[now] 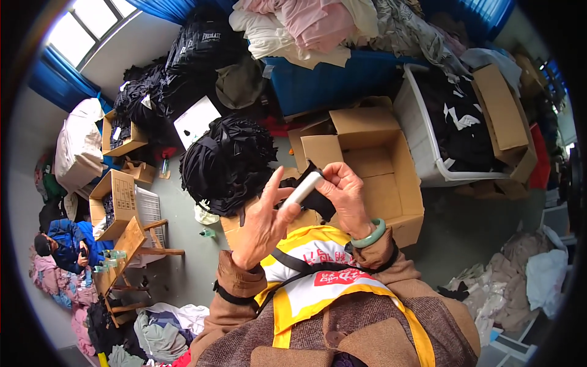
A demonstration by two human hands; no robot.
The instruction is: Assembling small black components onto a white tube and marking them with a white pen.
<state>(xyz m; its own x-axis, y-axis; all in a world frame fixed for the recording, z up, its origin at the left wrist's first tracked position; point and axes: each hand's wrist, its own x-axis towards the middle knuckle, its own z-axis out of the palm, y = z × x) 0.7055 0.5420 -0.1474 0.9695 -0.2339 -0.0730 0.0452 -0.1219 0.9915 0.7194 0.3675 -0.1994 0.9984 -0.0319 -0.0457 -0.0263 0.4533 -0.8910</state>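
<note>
Both hands pinch the white cylinder — left hand low, right hand high; steady it against the black cloth.

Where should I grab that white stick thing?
Probably round the middle of the white stick, from the side. It is long, thin and tilted, and the left hand and right hand already hold its ends over the open box.

Both forearms are rising from six o'clock, bent at the elbows, the left hand tilting toward one o'clock with fingers pinching closed, the right hand leaning toward eleven o'clock, fingers curling shut, fingertips nearly meeting.
</note>
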